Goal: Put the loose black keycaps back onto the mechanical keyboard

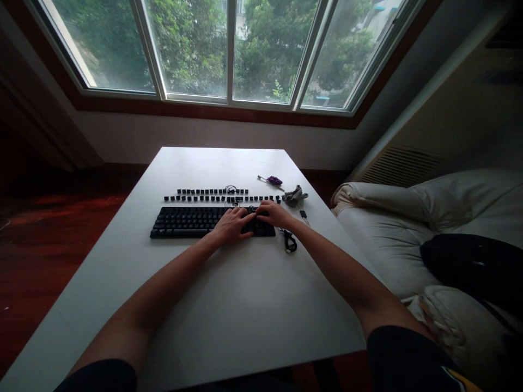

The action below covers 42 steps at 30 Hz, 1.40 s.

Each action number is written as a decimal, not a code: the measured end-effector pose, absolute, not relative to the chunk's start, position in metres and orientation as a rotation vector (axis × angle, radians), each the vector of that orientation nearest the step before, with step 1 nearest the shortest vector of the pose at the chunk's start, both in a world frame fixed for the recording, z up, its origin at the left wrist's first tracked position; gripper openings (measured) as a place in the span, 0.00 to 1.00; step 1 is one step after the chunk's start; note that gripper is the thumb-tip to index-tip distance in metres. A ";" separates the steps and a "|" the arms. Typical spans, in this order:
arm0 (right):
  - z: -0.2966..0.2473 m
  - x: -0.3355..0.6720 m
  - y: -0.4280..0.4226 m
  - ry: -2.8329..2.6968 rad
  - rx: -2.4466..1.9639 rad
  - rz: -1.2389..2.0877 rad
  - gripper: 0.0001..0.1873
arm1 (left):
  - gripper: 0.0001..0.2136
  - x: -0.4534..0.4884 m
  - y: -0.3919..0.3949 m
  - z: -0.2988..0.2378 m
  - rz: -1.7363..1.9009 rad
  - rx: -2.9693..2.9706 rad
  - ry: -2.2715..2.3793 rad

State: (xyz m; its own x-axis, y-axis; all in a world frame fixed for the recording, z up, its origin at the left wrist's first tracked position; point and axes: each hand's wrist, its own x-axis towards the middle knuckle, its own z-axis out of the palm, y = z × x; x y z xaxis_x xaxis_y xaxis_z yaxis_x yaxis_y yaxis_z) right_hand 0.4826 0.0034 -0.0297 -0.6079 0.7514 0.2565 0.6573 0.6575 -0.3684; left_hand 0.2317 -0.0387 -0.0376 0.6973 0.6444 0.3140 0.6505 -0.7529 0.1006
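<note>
A black keyboard (186,221) lies flat on the white table, with many keys seated in it. My left hand (232,225) rests over its right half, thumb and fingers apart, index finger reaching toward the other hand. At the keyboard's upper right edge is my right hand (274,213), its fingers bent together close to the left fingertips; whatever they pinch is hidden. Behind the keyboard, loose black keycaps (212,198) stand in two rows. A small wire keycap puller (231,189) appears to lie by the back row. Both hands cover part of the keyboard's right side.
Right of the keyboard lie a coiled black cable (288,242), a small brush (303,214) and a crumpled grey cloth (295,195). Farther back is a purple fluffy duster (273,180). A pale sofa (379,239) with a black bag (474,267) borders the table (229,316).
</note>
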 end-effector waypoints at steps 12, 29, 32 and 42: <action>-0.019 0.474 0.000 -2.520 -1.213 0.335 0.05 | 0.31 0.231 -0.040 -0.037 -0.510 -2.865 -1.096; -0.048 0.521 0.001 -1.771 -1.427 0.174 0.12 | 0.42 0.248 -0.050 -0.037 -0.481 -2.800 -1.067; -0.054 0.528 0.001 -1.679 -1.464 0.171 0.13 | 0.43 0.252 -0.051 -0.042 -0.437 -2.819 -0.996; -0.060 0.521 0.013 -1.877 -1.708 0.049 0.12 | 0.34 0.252 -0.049 -0.054 -0.380 -2.837 -1.043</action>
State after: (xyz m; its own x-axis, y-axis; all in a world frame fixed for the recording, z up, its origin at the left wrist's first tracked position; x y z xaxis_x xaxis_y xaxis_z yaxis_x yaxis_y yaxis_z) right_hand 0.5213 0.0128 -0.0601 0.0023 0.9184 0.3957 0.8963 0.1735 -0.4081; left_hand 0.2518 -0.0492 -0.0544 0.7351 0.6244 0.2641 0.6480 -0.7616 -0.0030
